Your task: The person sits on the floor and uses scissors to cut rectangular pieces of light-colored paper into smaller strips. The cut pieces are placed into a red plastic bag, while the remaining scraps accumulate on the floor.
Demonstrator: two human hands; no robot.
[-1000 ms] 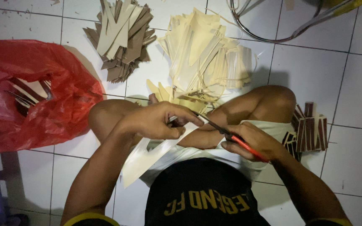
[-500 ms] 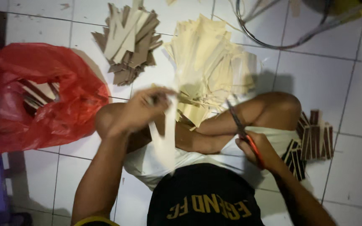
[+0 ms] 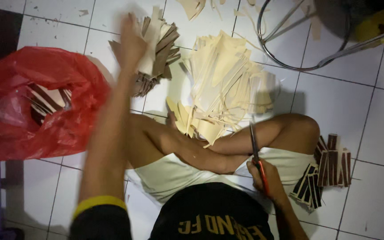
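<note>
Seated person, legs crossed on a white tiled floor (image 3: 347, 102). Left hand (image 3: 132, 42) stretched forward over a heap of brown and cream card pieces (image 3: 158, 49), blurred; whether its fingers hold a piece cannot be told. Right hand (image 3: 263, 175) at the lap, fingers closed around red-handled scissors (image 3: 255, 149), blades pointing away from the body, kept clear of the legs. Pale cut strips (image 3: 223, 84) piled just ahead of the shins. Red plastic bag (image 3: 36, 102) to the left, open, card pieces inside. Small stack of brown strips (image 3: 327, 171) beside the right knee.
</note>
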